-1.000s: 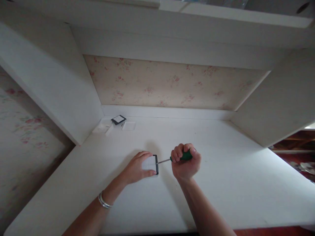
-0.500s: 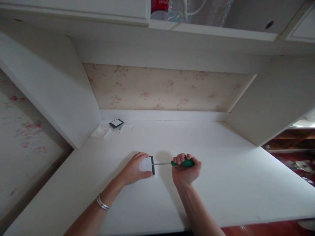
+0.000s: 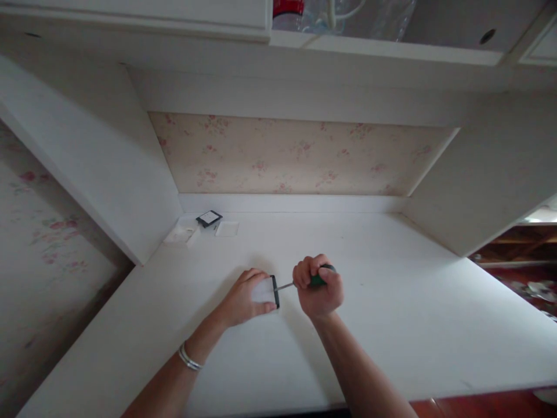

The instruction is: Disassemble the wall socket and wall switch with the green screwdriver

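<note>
My left hand (image 3: 238,301) is closed around a small flat white piece with a dark edge (image 3: 263,291), thumb on its near side and fingers on its far side. That dark edge faces right. In a fist, my right hand (image 3: 318,290) grips a screwdriver (image 3: 285,286) by its green handle, most of which the fingers cover. The thin metal shaft points left, and its tip meets the dark edge; whether it sits in a screw is too small to tell. Both hands are just above or on the white countertop (image 3: 383,319).
At the back left lie a dark-framed white piece (image 3: 209,218), a clear flat cover (image 3: 227,229) and an open whitish tray (image 3: 178,233). White side panels (image 3: 91,145) flank the counter. Overhead, an open cabinet shelf (image 3: 383,51) holds a red-labelled bottle (image 3: 288,8) and clear plastic.
My right hand has shifted left and slightly up, its fist turning over the handle and hiding more of it. The shaft now tilts up to the right. My left hand still holds the white piece.
</note>
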{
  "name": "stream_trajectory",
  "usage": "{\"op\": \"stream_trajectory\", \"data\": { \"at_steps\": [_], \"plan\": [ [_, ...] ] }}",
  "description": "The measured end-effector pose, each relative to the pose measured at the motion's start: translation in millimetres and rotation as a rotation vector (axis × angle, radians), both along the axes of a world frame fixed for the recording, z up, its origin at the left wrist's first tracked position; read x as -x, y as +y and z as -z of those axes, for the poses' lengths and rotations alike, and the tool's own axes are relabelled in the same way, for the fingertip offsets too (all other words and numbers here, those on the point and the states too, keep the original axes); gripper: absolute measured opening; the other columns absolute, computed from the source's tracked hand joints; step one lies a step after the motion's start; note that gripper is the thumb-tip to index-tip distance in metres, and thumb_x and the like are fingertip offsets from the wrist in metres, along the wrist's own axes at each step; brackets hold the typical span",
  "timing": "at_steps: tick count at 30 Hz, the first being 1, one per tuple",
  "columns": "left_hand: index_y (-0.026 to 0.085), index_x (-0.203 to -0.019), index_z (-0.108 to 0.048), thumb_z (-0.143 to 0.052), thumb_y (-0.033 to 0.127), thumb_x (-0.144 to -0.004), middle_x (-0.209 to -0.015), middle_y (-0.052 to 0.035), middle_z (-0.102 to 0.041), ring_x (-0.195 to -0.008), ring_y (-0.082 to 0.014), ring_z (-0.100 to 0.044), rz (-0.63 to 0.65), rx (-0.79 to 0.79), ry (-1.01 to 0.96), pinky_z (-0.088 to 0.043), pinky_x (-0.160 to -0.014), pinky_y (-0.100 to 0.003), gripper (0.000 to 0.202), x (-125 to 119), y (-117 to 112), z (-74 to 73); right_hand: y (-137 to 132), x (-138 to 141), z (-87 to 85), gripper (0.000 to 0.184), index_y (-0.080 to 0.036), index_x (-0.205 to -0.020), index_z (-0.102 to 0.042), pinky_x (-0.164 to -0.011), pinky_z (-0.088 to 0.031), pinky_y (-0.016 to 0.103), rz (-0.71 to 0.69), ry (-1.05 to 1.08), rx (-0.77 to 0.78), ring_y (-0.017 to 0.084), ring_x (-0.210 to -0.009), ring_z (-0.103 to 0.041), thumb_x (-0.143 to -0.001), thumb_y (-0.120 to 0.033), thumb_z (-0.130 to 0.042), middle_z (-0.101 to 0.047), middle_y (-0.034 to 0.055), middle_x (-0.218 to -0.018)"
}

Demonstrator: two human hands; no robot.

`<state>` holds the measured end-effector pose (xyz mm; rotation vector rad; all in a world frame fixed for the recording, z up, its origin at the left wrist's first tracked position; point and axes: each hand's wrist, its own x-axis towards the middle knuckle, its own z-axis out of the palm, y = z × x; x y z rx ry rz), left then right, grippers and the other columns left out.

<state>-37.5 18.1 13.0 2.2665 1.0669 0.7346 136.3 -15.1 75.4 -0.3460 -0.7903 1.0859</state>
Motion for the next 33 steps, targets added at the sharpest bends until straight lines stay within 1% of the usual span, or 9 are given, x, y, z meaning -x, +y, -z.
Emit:
{"op": "stream_trajectory", "data": {
  "at_steps": [3, 7, 12, 16, 19, 22, 28, 30, 33],
  "plan": [
    [0.022, -0.119, -0.053, -0.073, 0.045, -0.063, -0.118, -0.0066, -0.053, -0.11, -0.0242, -0.047, -0.006, 0.029, 0.009, -0.038, -0.098, -0.037, 0.064, 0, 0, 0.8, -1, -15, 6.6, 0.018, -0.022, -0.059, -0.042, -0.039, -0.027, 0.023, 0.081, 0.143, 0.082, 0.01, -0.04, -0.033, -0.073, -0.033, -0.043, -0.032, -0.006, -0.048],
    [0.023, -0.119, -0.052, -0.072, 0.044, -0.064, -0.117, -0.0064, -0.052, -0.11, -0.0241, -0.047, 0.005, 0.046, 0.001, -0.038, -0.098, -0.038, 0.063, 0, 0, 0.0, 2, -30, 23.5, 0.021, -0.021, -0.059, -0.04, -0.041, -0.029, 0.024, 0.143, 0.288, 0.204, 0.01, -0.041, -0.033, -0.074, -0.036, -0.042, -0.032, -0.0064, -0.049],
    [0.022, -0.119, -0.052, -0.072, 0.044, -0.064, -0.116, -0.0073, -0.052, -0.11, -0.0242, -0.047, 0.012, 0.027, 0.001, -0.039, -0.097, -0.038, 0.063, 0, 1, 0.4, 6, -36, 47.0, 0.019, -0.021, -0.059, -0.041, -0.041, -0.031, 0.024, 0.182, 0.463, 0.314, 0.009, -0.041, -0.035, -0.071, -0.035, -0.046, -0.035, -0.0065, -0.05],
    [0.021, -0.118, -0.052, -0.073, 0.045, -0.063, -0.116, -0.0079, -0.053, -0.109, -0.0246, -0.048, 0.001, 0.003, 0.005, -0.04, -0.097, -0.038, 0.064, 1, 0, 1.7, 7, -38, 56.1, 0.02, -0.02, -0.058, -0.042, -0.043, -0.033, 0.024, 0.196, 0.543, 0.381, 0.009, -0.042, -0.037, -0.07, -0.034, -0.048, -0.036, -0.0064, -0.05],
    [0.022, -0.118, -0.052, -0.073, 0.045, -0.064, -0.118, -0.0074, -0.052, -0.11, -0.0234, -0.049, -0.005, -0.027, -0.01, -0.04, -0.098, -0.037, 0.063, 1, -1, 2.1, 8, -39, 53.7, 0.021, -0.02, -0.059, -0.043, -0.044, -0.034, 0.025, 0.179, 0.54, 0.384, 0.01, -0.044, -0.038, -0.072, -0.035, -0.049, -0.039, -0.006, -0.051],
    [0.023, -0.117, -0.054, -0.073, 0.045, -0.064, -0.119, -0.0073, -0.052, -0.112, -0.0234, -0.048, -0.045, -0.079, -0.048, -0.039, -0.099, -0.037, 0.061, 2, -1, 2.1, 8, -40, 44.5, 0.023, -0.02, -0.061, -0.045, -0.045, -0.035, 0.025, 0.155, 0.511, 0.348, 0.009, -0.045, -0.039, -0.075, -0.037, -0.049, -0.04, -0.0056, -0.053],
    [0.024, -0.118, -0.054, -0.069, 0.048, -0.069, -0.12, -0.0076, -0.053, -0.113, -0.0233, -0.049, -0.197, -0.134, -0.13, -0.041, -0.099, -0.038, 0.057, 8, 8, 0.9, 6, -42, 21.9, 0.024, -0.02, -0.065, -0.047, -0.047, -0.036, 0.025, 0.152, 0.404, 0.18, 0.009, -0.047, -0.041, -0.08, -0.038, -0.047, -0.041, -0.005, -0.056],
    [0.024, -0.122, -0.052, -0.066, 0.048, -0.072, -0.122, -0.0068, -0.052, -0.115, -0.0224, -0.048, -0.277, -0.161, -0.123, -0.039, -0.1, -0.036, 0.057, 16, 16, 2.1, 8, -44, 19.2, 0.024, -0.02, -0.066, -0.048, -0.048, -0.036, 0.025, 0.135, 0.384, 0.159, 0.009, -0.048, -0.041, -0.081, -0.038, -0.047, -0.041, -0.0049, -0.057],
    [0.024, -0.126, -0.049, -0.062, 0.051, -0.074, -0.124, -0.0067, -0.052, -0.115, -0.0223, -0.049, -0.398, -0.185, -0.047, -0.039, -0.1, -0.036, 0.06, 35, 33, 7.7, 10, -45, 22.8, 0.024, -0.02, -0.066, -0.047, -0.048, -0.036, 0.025, 0.107, 0.383, 0.181, 0.009, -0.048, -0.041, -0.081, -0.039, -0.047, -0.04, -0.0049, -0.056]
  ]
}}
